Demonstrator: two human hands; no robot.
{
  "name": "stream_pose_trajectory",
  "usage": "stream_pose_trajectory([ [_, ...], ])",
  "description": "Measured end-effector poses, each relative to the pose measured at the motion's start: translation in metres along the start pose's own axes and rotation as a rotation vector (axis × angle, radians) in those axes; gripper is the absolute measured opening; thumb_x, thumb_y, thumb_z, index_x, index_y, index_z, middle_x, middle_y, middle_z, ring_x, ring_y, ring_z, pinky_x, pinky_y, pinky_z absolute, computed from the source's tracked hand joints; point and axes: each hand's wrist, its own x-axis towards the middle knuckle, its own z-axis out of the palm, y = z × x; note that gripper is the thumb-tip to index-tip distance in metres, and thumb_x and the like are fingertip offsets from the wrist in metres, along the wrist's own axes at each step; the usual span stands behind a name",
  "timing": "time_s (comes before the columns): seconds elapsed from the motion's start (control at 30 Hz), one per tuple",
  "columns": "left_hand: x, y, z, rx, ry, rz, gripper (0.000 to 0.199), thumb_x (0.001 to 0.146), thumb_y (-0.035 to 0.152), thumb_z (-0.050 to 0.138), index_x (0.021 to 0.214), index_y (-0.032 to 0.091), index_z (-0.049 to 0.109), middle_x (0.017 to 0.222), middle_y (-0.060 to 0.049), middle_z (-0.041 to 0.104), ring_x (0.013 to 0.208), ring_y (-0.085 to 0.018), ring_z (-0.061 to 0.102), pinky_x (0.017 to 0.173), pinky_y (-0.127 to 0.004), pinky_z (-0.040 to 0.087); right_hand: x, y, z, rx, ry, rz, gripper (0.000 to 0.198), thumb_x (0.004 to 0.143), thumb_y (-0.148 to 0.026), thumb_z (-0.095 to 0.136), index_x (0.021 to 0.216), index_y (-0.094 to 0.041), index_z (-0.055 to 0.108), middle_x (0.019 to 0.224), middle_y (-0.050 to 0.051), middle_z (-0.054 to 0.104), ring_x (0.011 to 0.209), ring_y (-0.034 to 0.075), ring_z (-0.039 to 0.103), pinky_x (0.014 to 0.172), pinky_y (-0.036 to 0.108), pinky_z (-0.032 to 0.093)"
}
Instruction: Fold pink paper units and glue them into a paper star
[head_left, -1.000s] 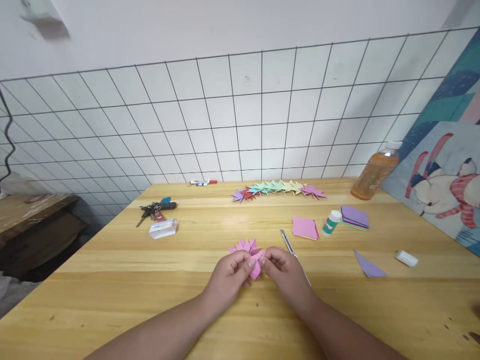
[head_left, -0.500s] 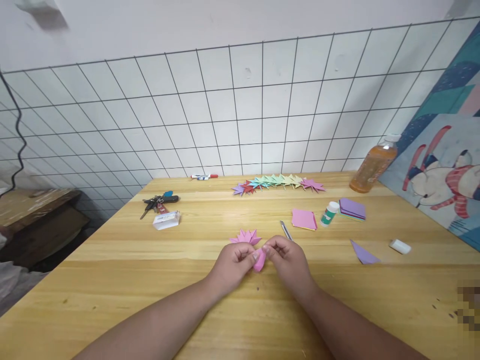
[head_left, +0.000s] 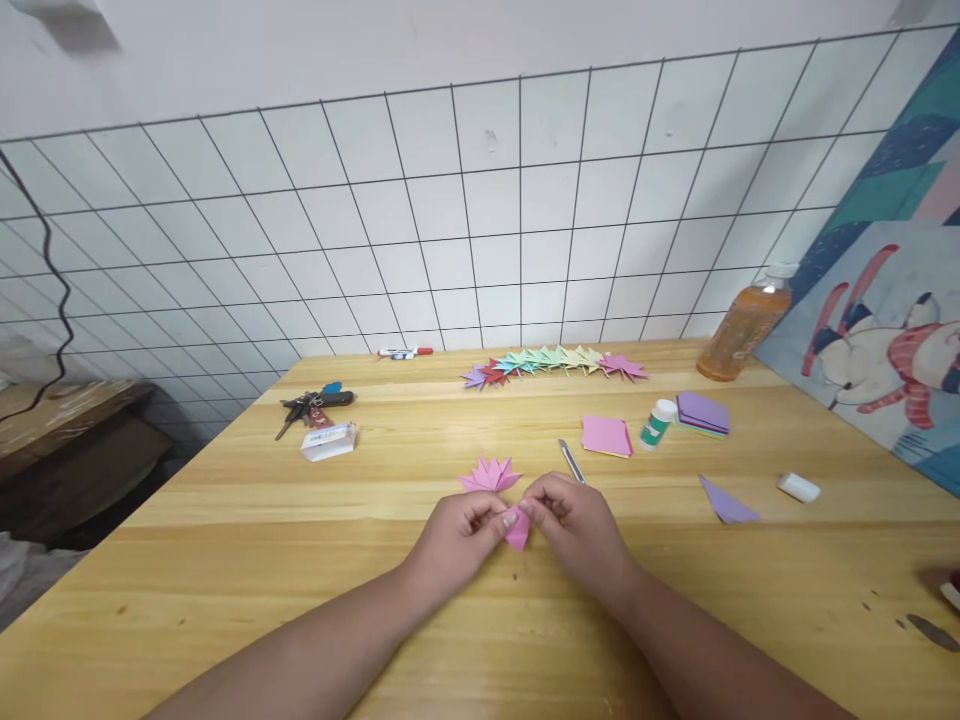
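Observation:
Between my two hands is a small piece of pink folded paper [head_left: 517,532], pinched from both sides. My left hand [head_left: 465,535] has its thumb and fingers closed on the paper's left edge. On the right side, my right hand [head_left: 574,520] grips the upper corner with thumb and forefinger; its other fingers are curled in. Just beyond my left hand lies a pink pointed paper fan [head_left: 491,474]. A utility knife [head_left: 571,462] rests behind my right hand, its near end hidden by the hand.
Behind stands a row of coloured folded-paper points [head_left: 551,362]. To the right are pink square sheets [head_left: 607,436], a glue stick [head_left: 658,424], purple sheets [head_left: 703,413], a purple triangle [head_left: 727,500], an eraser [head_left: 799,488] and a bottle [head_left: 746,325]. Keys [head_left: 315,405], a small box [head_left: 328,441] and markers [head_left: 405,352] lie left.
The pink paper has turned slightly in my fingers and shows a flatter, wider face below them. Both hands stay close together, and the view has shifted a little.

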Motion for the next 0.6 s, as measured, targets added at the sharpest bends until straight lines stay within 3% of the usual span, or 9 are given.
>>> stream_pose_trajectory([
  [0.23,0.001,-0.003,-0.009,-0.294,-0.048,-0.031,0.038,0.081,0.046,0.050,0.091,0.012,0.063,0.075,-0.006,0.061,0.062,-0.013,0.055,0.055,-0.022,0.045,0.001,0.006,0.003,0.038,0.006,0.039,0.015,0.080,-0.023,0.052,0.068,-0.019,0.058,0.063,-0.002,0.056,0.060,0.011,0.050,0.055,0.021,0.035],
  [0.47,0.002,-0.006,-0.011,-0.291,-0.122,-0.038,0.037,0.079,0.044,0.054,0.067,0.011,0.061,0.061,-0.003,0.057,0.055,-0.010,0.051,0.054,-0.020,0.042,-0.001,0.002,0.002,-0.007,0.010,0.032,0.015,0.080,-0.023,0.051,0.068,-0.019,0.057,0.063,-0.002,0.055,0.060,0.011,0.048,0.055,0.021,0.034],
  [0.6,0.000,-0.004,-0.012,-0.353,-0.158,-0.019,0.040,0.081,0.048,0.050,0.080,0.011,0.064,0.067,-0.006,0.062,0.060,-0.013,0.055,0.055,-0.022,0.042,-0.001,0.002,0.002,0.013,0.036,0.066,0.016,0.081,-0.022,0.050,0.067,-0.019,0.056,0.064,-0.002,0.055,0.060,0.011,0.048,0.055,0.021,0.034],
])
